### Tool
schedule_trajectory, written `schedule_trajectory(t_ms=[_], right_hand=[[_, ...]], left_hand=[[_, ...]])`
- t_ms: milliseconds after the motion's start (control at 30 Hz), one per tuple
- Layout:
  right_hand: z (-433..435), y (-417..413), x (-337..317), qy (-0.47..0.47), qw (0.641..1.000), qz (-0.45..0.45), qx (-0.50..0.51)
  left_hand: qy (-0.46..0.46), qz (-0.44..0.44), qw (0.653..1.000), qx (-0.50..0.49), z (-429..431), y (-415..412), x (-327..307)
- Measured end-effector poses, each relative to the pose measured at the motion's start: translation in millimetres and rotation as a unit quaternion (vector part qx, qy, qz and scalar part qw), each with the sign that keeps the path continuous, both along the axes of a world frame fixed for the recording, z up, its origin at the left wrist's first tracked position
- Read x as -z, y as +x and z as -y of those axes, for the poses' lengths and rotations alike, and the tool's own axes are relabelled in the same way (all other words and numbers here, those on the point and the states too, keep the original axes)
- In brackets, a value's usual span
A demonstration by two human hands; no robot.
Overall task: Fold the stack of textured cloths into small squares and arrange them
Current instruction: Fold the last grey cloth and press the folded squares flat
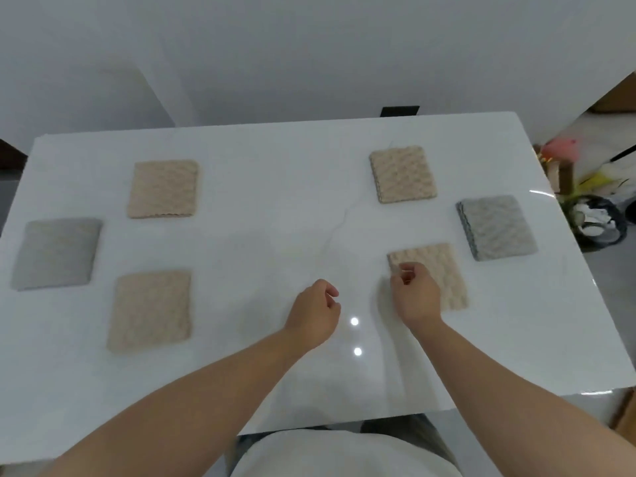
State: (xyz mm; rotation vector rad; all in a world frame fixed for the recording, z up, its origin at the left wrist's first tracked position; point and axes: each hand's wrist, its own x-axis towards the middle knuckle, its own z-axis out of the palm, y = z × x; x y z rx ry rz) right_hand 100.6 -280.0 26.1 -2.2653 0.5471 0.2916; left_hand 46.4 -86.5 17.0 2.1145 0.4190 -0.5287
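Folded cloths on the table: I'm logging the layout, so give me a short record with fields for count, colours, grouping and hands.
surface: white table
folded cloths: six
beige: four
grey: two
grouping: three left, three right
left hand: loosely curled, holding nothing
right hand: fingers at the near right beige cloth's corner; grip unclear

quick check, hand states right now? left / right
Left hand: loosely curled, holding nothing, above the table.
Right hand: fingers curled over the near-right beige cloth; whether it has a grip on it cannot be told.
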Motion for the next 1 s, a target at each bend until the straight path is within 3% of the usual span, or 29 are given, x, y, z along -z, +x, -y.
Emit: schedule_trajectory(t_ms=[167, 333, 600, 733, 900, 1000], right_hand=[[96, 16, -8, -0.023, 0.999, -0.018, -0.037], [150, 25, -3, -0.029, 0.994, -0.107, -0.025], [161, 25, 17, 0.034, 0.984, -0.162, -0.07], [165, 20, 19, 0.044, 0.982, -0.165, -0.086], [174, 20, 12, -0.022, 0.98, -0.116, -0.162], [180, 24, 1, -0.129, 0.94, -0.019, -0.314]], left_hand=[[0.012, -0.032, 0.995, -0.09, 98, 13, -12], [0.028, -0.086, 0.99, -0.11, 156, 36, -15], [0.099, -0.084, 0.985, -0.117, 181, 46, 0], [0.069, -0.055, 0.987, -0.134, 172, 41, 7], [0.126, 0.021, 0.991, -0.035, 165, 29, 10], [0.237, 0.145, 0.952, 0.132, 159, 36, 12]])
